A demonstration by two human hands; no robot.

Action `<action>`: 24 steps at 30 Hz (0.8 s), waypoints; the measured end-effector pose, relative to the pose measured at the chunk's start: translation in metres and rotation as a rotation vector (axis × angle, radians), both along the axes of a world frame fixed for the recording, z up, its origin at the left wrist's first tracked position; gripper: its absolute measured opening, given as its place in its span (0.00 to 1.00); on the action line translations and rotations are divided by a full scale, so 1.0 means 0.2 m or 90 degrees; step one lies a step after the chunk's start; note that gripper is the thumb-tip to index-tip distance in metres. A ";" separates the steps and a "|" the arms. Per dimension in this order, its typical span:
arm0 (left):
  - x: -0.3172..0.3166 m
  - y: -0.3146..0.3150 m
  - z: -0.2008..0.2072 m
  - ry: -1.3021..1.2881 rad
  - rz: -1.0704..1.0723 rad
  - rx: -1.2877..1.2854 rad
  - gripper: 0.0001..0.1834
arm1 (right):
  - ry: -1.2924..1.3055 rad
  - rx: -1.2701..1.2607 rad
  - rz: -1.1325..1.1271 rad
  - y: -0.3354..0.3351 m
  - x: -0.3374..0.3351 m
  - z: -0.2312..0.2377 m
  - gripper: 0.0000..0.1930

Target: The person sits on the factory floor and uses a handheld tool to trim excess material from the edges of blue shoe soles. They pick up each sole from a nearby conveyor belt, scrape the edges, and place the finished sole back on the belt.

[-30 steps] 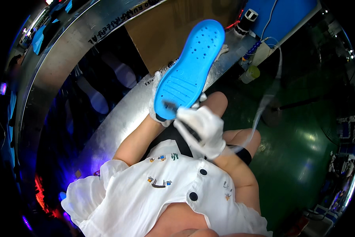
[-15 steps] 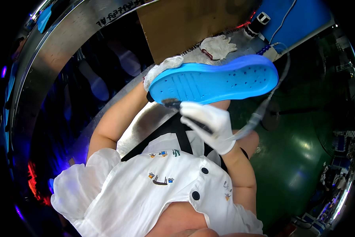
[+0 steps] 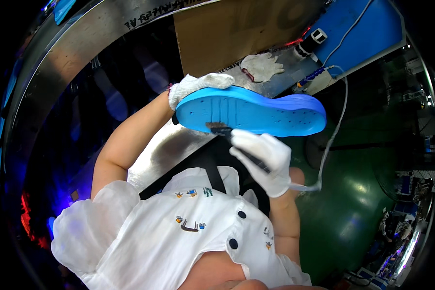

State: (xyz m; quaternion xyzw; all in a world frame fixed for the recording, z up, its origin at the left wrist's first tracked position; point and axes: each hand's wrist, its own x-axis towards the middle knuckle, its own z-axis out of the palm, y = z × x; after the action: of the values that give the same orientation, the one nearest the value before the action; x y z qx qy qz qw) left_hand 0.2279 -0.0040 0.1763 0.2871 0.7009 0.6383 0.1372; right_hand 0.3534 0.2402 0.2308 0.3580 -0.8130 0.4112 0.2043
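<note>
A bright blue shoe sole [image 3: 256, 112], dotted with small holes and crossed by grooves, is held up in front of me. My left hand [image 3: 198, 88], in a white knit glove, grips it around its left end from the far side. In a thin white glove, my right hand [image 3: 265, 159] is closed around a dark-handled brush [image 3: 220, 129]. The bristles touch or nearly touch the sole's near edge, left of its middle. A pale tube passes near my right wrist.
Behind the sole, a spare white glove [image 3: 262, 67] lies on the metal bench beside a brown cardboard sheet [image 3: 217, 38]. A black-and-white cylindrical device [image 3: 311, 41] stands near a blue panel [image 3: 367, 34]. Several sole shapes [image 3: 108, 94] lie in the dark area at left.
The brush in my right hand has shifted slightly right along the sole's near edge. The sole has tilted a little, its right end lower in view.
</note>
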 end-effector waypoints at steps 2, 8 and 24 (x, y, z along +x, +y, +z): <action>0.00 -0.01 0.04 -0.362 0.024 0.013 0.26 | 0.022 0.172 0.020 -0.03 0.07 0.06 0.14; 0.10 -0.03 0.21 -0.177 0.033 -0.017 0.29 | 0.034 0.046 -0.002 0.08 -0.01 0.03 0.14; 0.09 -0.06 0.11 -0.369 -0.047 0.265 0.36 | -0.017 0.035 0.038 0.13 -0.01 0.17 0.14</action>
State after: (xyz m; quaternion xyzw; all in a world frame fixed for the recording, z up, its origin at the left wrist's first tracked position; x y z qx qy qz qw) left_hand 0.2467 -0.0158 0.1973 0.1408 0.4768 0.8171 0.2919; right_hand 0.3507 0.2655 0.2655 0.3820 -0.8155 0.3995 0.1715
